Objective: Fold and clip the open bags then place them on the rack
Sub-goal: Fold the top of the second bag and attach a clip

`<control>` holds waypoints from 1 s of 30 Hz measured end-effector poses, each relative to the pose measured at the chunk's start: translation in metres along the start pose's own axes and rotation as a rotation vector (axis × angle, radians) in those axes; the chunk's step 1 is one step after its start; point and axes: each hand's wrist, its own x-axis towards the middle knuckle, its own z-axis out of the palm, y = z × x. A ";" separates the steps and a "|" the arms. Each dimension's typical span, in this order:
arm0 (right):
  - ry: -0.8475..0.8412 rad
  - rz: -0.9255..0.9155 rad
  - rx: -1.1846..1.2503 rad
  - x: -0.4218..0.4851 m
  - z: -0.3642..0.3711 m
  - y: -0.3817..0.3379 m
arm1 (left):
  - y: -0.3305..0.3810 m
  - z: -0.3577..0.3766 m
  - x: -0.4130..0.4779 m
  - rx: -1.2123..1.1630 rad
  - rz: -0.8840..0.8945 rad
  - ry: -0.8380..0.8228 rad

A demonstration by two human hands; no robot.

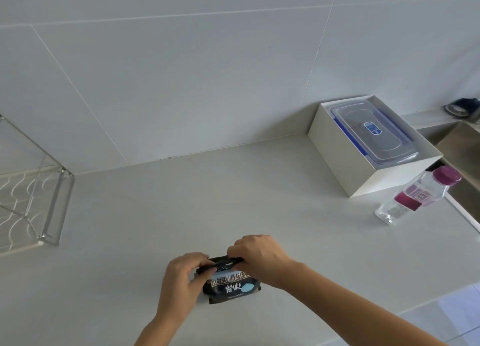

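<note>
A small black bag (231,290) with white lettering and a pale blue spot lies on the pale counter (181,205), near its front edge. My left hand (181,280) grips the bag's left side and top corner. My right hand (257,254) pinches the folded top edge from the right. A pale strip shows across the bag just under the fold; I cannot tell whether it is a clip. The metal wire rack (33,202) stands at the far left of the counter, against the tiled wall.
A white box (345,164) holding a clear lidded container (374,132) with blue clasps stands at the back right. A clear bottle (415,196) with a magenta cap and label stands in front of it. A steel sink (465,164) lies at the right edge.
</note>
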 end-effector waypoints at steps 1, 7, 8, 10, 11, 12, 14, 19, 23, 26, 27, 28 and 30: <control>0.011 0.007 -0.007 -0.001 0.000 -0.001 | 0.001 0.000 -0.001 0.045 0.012 0.016; 0.222 -0.007 0.003 -0.013 0.000 -0.007 | 0.010 0.000 -0.007 0.133 -0.049 0.186; 0.265 -0.024 -0.008 -0.011 -0.003 -0.008 | 0.012 -0.002 -0.007 0.123 -0.052 0.222; 0.317 -0.053 -0.021 -0.007 -0.010 -0.011 | 0.015 -0.008 -0.008 0.105 -0.052 0.279; 0.327 -0.063 -0.019 -0.004 -0.012 -0.013 | 0.016 -0.011 -0.009 0.082 -0.045 0.300; 0.326 -0.069 -0.015 -0.002 -0.013 -0.014 | 0.016 -0.014 -0.009 0.032 -0.039 0.315; 0.291 -0.061 -0.007 0.002 -0.014 -0.013 | 0.013 -0.015 -0.009 -0.124 -0.070 0.301; 0.126 -0.024 0.021 0.008 -0.005 -0.006 | 0.000 -0.006 -0.010 -0.211 -0.170 0.219; 0.071 -0.034 0.019 0.017 0.007 -0.016 | -0.004 0.002 -0.007 -0.180 -0.140 0.205; 0.123 -0.018 0.081 0.028 0.012 -0.029 | -0.005 0.004 -0.007 -0.245 -0.184 0.249; 0.151 -0.003 0.126 0.031 0.014 -0.033 | -0.007 0.003 -0.008 -0.246 -0.174 0.271; 0.177 0.017 0.173 0.033 0.015 -0.037 | -0.009 0.002 -0.009 -0.230 -0.149 0.290; 0.207 0.050 0.220 0.038 0.016 -0.044 | -0.013 0.000 -0.011 -0.181 -0.109 0.324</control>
